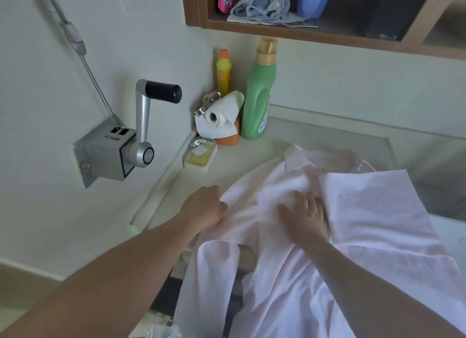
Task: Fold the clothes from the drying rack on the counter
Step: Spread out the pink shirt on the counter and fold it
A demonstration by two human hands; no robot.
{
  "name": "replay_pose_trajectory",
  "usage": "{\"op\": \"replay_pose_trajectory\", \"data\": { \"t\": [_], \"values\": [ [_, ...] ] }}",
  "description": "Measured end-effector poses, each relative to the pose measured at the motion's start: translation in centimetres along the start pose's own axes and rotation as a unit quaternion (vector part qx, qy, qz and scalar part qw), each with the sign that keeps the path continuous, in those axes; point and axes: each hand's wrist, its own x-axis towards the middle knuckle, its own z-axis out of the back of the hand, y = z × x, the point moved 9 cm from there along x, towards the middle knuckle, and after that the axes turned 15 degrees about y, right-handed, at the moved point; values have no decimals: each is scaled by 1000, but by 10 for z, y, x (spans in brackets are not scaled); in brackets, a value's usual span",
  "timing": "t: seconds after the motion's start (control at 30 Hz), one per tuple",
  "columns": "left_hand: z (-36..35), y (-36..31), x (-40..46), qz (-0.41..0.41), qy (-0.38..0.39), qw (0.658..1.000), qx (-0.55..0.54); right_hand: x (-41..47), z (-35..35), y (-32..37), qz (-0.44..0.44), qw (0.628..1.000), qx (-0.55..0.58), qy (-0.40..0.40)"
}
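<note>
A pale pink collared shirt [365, 211] lies spread on the white counter [234, 161], collar pointing away from me, its lower part hanging over the near edge. My left hand [205, 206] pinches the shirt's left edge in closed fingers. Flat on the middle of the shirt lies my right hand [306, 215], fingers spread, beside a folded-over panel on the right. No drying rack is in view.
At the counter's back left stand a green bottle [259, 95], a yellow bottle [224, 73], a paper roll [219, 118] and a soap dish [200, 157]. A metal crank winch [121, 148] is fixed to the left wall. A wooden shelf [315, 32] hangs overhead.
</note>
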Motion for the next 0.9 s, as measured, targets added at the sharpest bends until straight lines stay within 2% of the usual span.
{"op": "replay_pose_trajectory", "data": {
  "t": [0.1,0.2,0.3,0.33,0.4,0.43,0.47,0.5,0.53,0.6,0.63,0.7,0.77,0.9],
  "values": [
    [58,20,-1,48,-137,989,-2,2,3,-11,33,999,-16,-14],
    [102,16,-4,54,-236,967,82,10,0,-15,48,998,-23,17],
    [100,-6,0,76,-220,954,191,25,-8,-14,20,995,-52,78],
    [92,-17,2,74,-223,948,215,28,-5,-7,34,995,-48,84],
    [70,-49,10,36,-225,949,217,28,19,7,115,992,34,41],
    [57,-66,14,6,-221,954,202,24,37,12,154,986,65,-7],
    [40,-85,20,-31,-193,965,175,19,57,14,181,979,58,-72],
    [19,-114,31,-70,-144,976,150,18,79,2,173,976,22,-131],
    [-3,-135,37,-99,-84,983,133,19,92,-6,141,978,-20,-152],
    [-45,-179,47,-123,17,985,123,41,96,-54,18,995,-71,-63],
    [-60,-187,50,-102,56,986,119,50,88,-77,-29,996,-82,0],
    [-82,-194,62,-51,115,986,107,56,79,-111,-63,989,-120,64],
    [-92,-201,70,-38,131,982,132,56,78,-131,-56,983,-167,54],
    [-96,-214,89,-47,121,976,177,67,95,-145,-50,982,-180,20]
  ]
}}
